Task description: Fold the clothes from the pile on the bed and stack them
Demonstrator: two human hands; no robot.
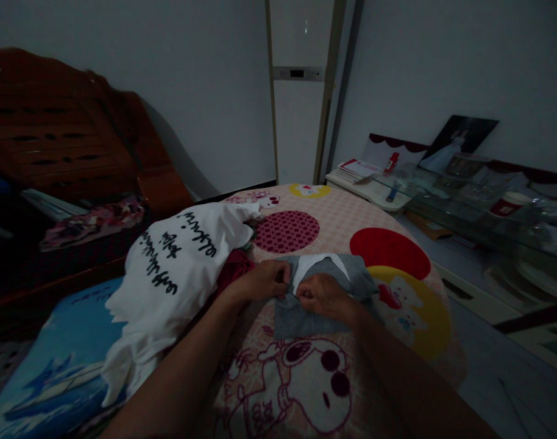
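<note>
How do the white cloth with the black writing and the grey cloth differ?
The white cloth bears large black lettering; the grey cloth shows no writing, but has a white part at its top.
The white cloth spreads wider and lies rumpled; the grey cloth looks smaller and flatter.
The left hand and right hand pinch the grey cloth; neither holds the white cloth.
Both are soft fabric.

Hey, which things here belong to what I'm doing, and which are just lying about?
Part of the job:
grey fabric, pinched by the left hand and right hand
patterned table cover beneath it
perhaps the white lettered garment, untouched alongside

Apparently just lying about:
papers
red-and-white cup
dark picture
</note>
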